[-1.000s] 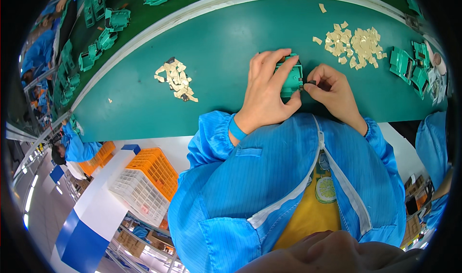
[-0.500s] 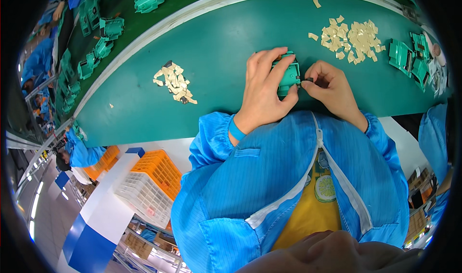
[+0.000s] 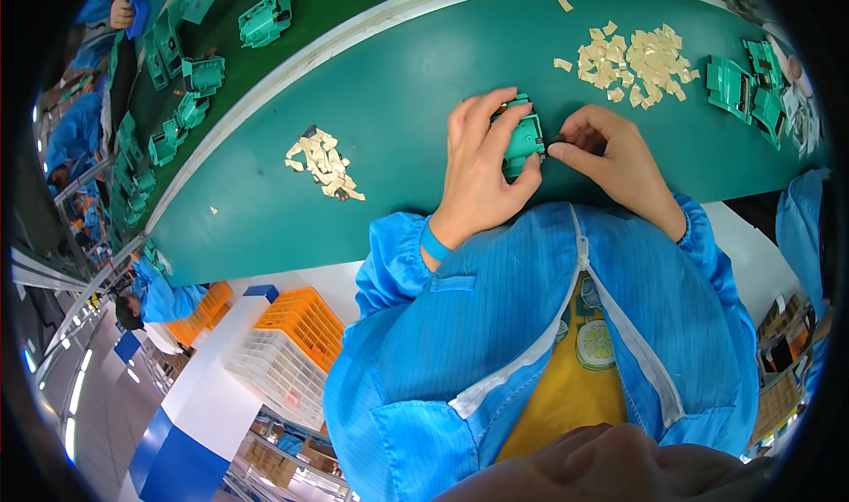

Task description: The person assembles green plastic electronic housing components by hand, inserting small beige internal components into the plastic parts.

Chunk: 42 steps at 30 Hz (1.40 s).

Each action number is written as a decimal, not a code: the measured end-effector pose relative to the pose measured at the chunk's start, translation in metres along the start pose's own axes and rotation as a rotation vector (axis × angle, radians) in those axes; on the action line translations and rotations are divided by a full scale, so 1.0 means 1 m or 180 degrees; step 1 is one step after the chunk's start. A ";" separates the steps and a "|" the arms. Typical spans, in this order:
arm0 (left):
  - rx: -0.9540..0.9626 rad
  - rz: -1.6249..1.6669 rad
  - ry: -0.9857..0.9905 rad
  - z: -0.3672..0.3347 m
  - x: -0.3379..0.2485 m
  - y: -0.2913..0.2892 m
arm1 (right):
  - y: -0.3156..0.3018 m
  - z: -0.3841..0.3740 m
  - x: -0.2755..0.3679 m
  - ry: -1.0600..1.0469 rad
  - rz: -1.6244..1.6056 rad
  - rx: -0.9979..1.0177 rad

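Observation:
On the green tabletop [image 3: 424, 130] lies a small green plastic housing [image 3: 526, 137]. My left hand [image 3: 482, 170] grips it, with fingers over its far and left sides and the thumb at its near edge. Close to the housing's right side, my right hand [image 3: 619, 155] pinches a small black piece [image 3: 555, 142] between thumb and forefinger. The fingertips hide most of that piece, and I cannot tell whether it touches the housing.
A large heap of cream-coloured paper pieces [image 3: 650, 64] lies at the far right. Several green housings [image 3: 752, 95] sit beyond it. A smaller heap [image 3: 325, 166] is to the left. Past the pale rail [image 3: 292, 70], a dark green belt carries more housings [image 3: 265, 18]. Crates [image 3: 301, 321] stand below left.
The whole view has turned slightly. My left hand keeps its grip on the housing, and my right hand still pinches the black piece, its wrist angled a little farther right.

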<state>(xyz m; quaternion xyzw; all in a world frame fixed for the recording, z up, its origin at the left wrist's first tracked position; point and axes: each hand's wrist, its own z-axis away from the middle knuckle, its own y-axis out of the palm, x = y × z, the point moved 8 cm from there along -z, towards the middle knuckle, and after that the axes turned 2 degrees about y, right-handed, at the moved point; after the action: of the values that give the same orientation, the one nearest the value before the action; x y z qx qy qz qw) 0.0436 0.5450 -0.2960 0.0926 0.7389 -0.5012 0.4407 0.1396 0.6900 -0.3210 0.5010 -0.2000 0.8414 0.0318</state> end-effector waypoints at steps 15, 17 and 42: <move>0.0251 0.0604 0.0126 -0.010 -0.005 0.004 | 0.002 0.004 -0.005 0.0338 -0.1407 0.0646; 0.0297 0.0563 0.0102 -0.009 -0.013 -0.007 | 0.003 0.007 0.003 0.0377 -0.1251 0.0679; 0.0238 0.1110 -0.0721 0.003 0.004 -0.002 | 0.007 0.003 0.030 -0.0164 -0.0378 0.0482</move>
<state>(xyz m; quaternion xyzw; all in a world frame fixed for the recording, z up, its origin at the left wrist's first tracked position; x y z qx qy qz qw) 0.0418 0.5409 -0.2983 0.1784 0.6383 -0.4517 0.5972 0.1256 0.6780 -0.2959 0.5345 -0.1066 0.8375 0.0384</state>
